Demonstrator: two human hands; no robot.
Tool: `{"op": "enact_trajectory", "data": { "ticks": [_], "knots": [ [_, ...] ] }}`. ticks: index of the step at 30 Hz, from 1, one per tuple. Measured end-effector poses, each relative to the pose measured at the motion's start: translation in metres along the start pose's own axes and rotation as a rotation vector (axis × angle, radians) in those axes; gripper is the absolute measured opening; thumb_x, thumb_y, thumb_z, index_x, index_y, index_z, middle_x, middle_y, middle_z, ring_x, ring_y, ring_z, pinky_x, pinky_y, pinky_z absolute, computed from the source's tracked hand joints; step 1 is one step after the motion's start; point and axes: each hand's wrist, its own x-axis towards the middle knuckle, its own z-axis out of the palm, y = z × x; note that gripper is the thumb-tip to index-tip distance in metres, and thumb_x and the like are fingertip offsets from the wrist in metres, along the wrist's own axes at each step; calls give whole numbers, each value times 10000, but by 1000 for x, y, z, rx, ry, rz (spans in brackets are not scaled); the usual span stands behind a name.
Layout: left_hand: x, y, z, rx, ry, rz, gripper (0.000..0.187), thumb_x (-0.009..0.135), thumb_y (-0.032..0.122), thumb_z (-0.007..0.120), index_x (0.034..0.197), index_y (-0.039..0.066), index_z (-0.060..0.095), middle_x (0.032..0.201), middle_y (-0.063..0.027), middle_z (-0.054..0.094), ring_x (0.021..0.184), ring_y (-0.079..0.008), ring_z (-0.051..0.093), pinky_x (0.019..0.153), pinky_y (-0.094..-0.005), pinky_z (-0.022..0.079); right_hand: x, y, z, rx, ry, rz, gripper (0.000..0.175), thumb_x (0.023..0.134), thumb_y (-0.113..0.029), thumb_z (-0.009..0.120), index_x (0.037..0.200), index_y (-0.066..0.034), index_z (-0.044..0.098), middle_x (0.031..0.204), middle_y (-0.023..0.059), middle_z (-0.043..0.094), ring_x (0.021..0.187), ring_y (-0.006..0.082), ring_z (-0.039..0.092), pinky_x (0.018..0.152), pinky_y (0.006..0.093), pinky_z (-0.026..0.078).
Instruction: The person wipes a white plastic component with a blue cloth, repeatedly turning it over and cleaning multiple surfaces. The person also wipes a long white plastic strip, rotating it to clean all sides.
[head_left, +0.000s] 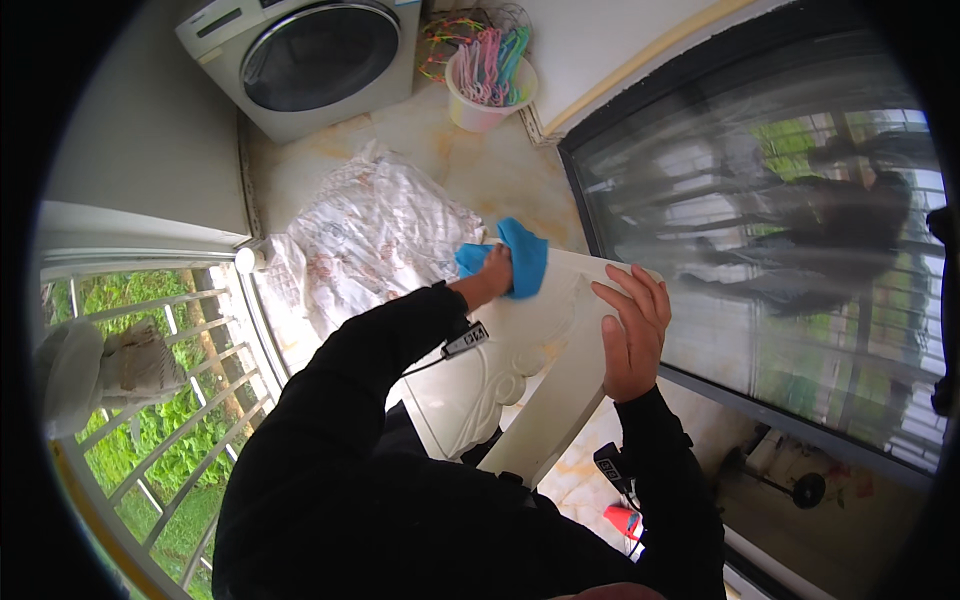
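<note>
My left hand (496, 271) is closed on a bunched blue cloth (525, 259), which lies against a white furniture panel (532, 319). Scroll-like relief decorates the panel's face, and a long plain side (559, 405) runs back toward my body. At the panel's right edge, my right hand (636, 326) rests with its fingers spread and holds nothing. My body and left arm cover part of the panel's near end.
A crumpled white patterned sheet (382, 225) covers the floor ahead. Beyond it stand a front-loading washing machine (322, 56) and a bucket (480, 112) of plastic hangers. A dark-framed glass door (750, 225) borders the right; a barred window (172, 375) is at left.
</note>
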Motion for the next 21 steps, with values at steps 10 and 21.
{"op": "enact_trajectory", "data": {
  "ticks": [10, 21],
  "knots": [
    [-146, -135, 28, -448, -159, 345, 513, 1011, 324, 531, 1467, 123, 409, 1415, -91, 489, 1252, -267, 500, 1051, -410, 435, -1, 6, 6, -2, 59, -84, 252, 915, -197, 549, 1085, -94, 704, 1230, 58, 639, 1266, 315, 467, 1152, 516, 214],
    [-287, -120, -33, -577, -613, 114, 500, 1011, 277, 557, 1439, 44, 443, 1459, -166, 437, 1315, -288, 455, 1101, -418, 377, -5, 18, 23, -69, 200, -126, 148, 905, -211, 621, 985, -116, 700, 1104, 23, 662, 1155, 263, 542, 1142, 506, 270]
  ]
}}
